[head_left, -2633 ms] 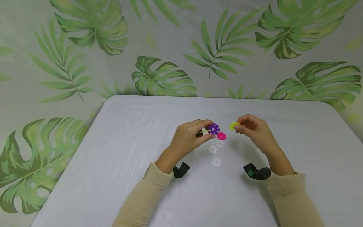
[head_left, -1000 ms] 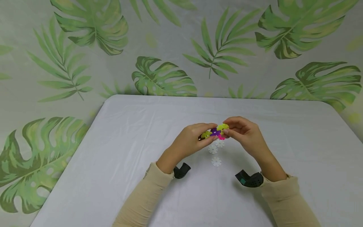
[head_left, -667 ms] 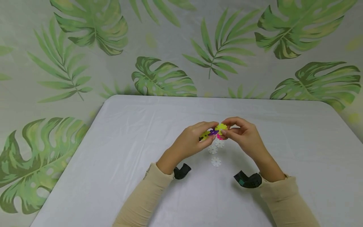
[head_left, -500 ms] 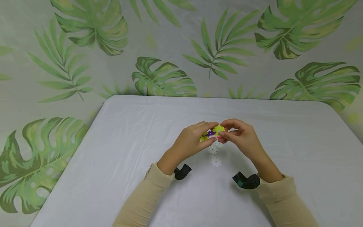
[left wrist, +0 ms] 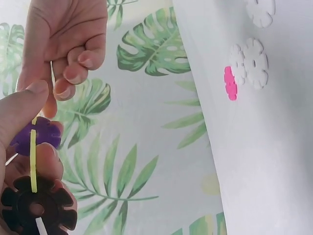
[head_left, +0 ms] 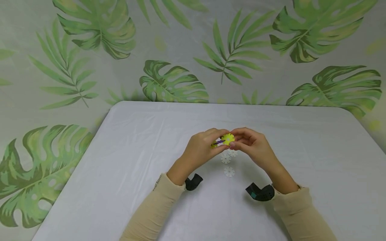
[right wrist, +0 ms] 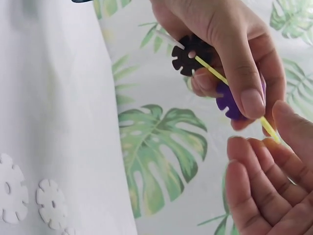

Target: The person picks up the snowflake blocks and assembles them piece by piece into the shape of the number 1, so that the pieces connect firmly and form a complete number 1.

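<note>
My left hand [head_left: 200, 144] pinches a purple notched snowflake disc [right wrist: 226, 102] between thumb and fingers. That disc belongs to a linked chain: a yellow disc [left wrist: 33, 159], seen edge-on, joins it to a black disc [left wrist: 14, 199]. A white disc [right wrist: 168, 38] sticks out from the black one's far side. Opposite, my right hand [head_left: 252, 141] pinches another yellow disc [head_left: 228, 138] by its rim, standing against the purple disc's edge. In the right wrist view, the left thumb covers where the two meet, so how deeply they are slotted cannot be told.
Below the hands, several loose white discs [head_left: 229, 172] lie on the white-covered table [head_left: 126, 150]. Beside them is a pink disc [left wrist: 230, 84], hidden in the head view. Dark wrist cameras [head_left: 260, 192] jut out below both wrists. A leaf-patterned cloth [head_left: 175, 40] hangs behind.
My right hand has come leftward, bringing its yellow disc from apart to the purple disc's edge. The chain has turned, and the purple disc now appears edge-on in the head view.
</note>
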Tool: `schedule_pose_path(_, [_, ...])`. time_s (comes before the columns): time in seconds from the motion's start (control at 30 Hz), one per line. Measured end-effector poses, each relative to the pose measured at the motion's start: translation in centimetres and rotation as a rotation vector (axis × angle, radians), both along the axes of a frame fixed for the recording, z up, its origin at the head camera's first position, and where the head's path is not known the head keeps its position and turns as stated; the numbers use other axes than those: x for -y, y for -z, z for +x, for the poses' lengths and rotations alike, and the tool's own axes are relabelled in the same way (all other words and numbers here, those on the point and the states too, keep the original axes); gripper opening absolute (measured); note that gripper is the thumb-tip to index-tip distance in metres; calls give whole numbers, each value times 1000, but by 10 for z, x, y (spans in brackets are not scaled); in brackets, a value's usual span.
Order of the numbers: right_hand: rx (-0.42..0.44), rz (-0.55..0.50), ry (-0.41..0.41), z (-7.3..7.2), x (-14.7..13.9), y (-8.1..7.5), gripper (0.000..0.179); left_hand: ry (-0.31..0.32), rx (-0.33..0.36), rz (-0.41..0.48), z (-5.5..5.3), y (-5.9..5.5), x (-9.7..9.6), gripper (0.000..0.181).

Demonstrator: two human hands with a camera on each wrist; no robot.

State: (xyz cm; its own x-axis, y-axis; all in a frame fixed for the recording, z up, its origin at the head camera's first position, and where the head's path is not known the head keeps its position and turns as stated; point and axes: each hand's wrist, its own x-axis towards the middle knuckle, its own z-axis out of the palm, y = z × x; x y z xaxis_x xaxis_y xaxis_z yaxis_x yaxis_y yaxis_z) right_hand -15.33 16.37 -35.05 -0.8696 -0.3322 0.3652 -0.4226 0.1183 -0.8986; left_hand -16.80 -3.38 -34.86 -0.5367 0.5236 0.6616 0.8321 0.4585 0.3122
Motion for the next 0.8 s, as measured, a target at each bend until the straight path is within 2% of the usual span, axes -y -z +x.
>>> schedule_pose_path(0.2, [-40, 121, 47, -1, -9, 1, 30, -27, 5, 33, -4, -1, 6, 36])
schedule_pose_path(0.4, [-21, 261, 49, 3, -18, 12, 36, -45, 3, 47, -5, -3, 9, 37])
schedule_pose_path(0.63, [42, 369, -27, 4, -26, 37, 41, -55, 2, 51, -5, -3, 10, 36])
schedule_pose_path(0.8, [27, 423, -85, 3, -26, 55, 40, -63, -5, 54, -6, -2, 9, 36])
